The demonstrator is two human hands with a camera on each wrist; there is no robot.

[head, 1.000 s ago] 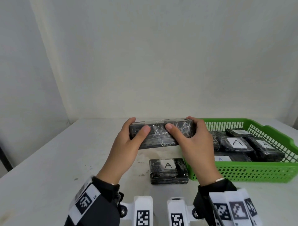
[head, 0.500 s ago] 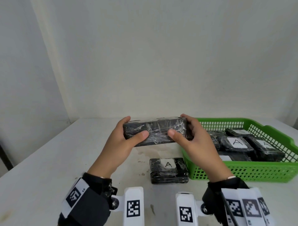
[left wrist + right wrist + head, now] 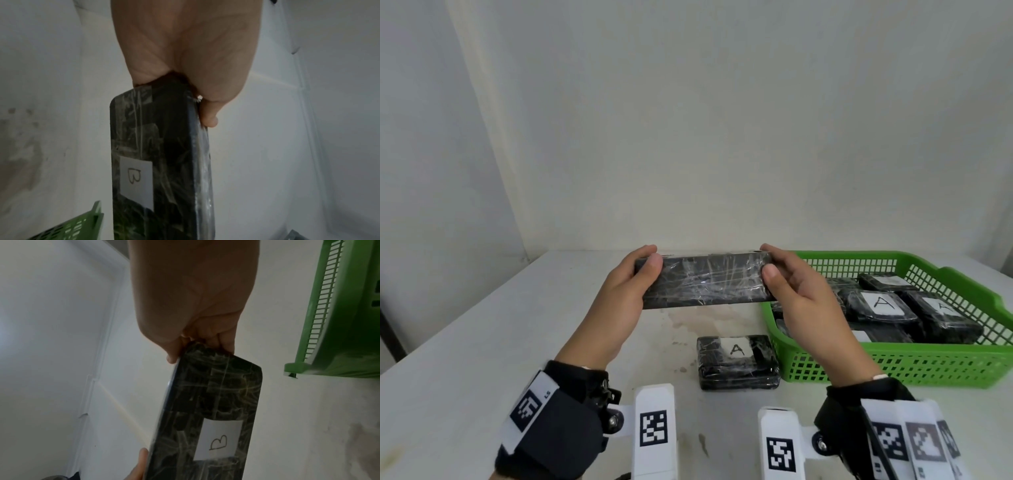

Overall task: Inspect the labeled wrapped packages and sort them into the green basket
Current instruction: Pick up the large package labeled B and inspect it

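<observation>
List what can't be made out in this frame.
- Head view: the held package's label faces away; only the wrist views show its B.
- Head view: the right hand covers the near-left packages in the green basket.
- Left wrist view: the left hand's fingers hidden behind the package.

From the head view you cannot see the label of the held package; it faces away. Both wrist views cut that package off at the bottom edge. Right of your right grip, the green basket holds packages partly covered by that hand.
</observation>
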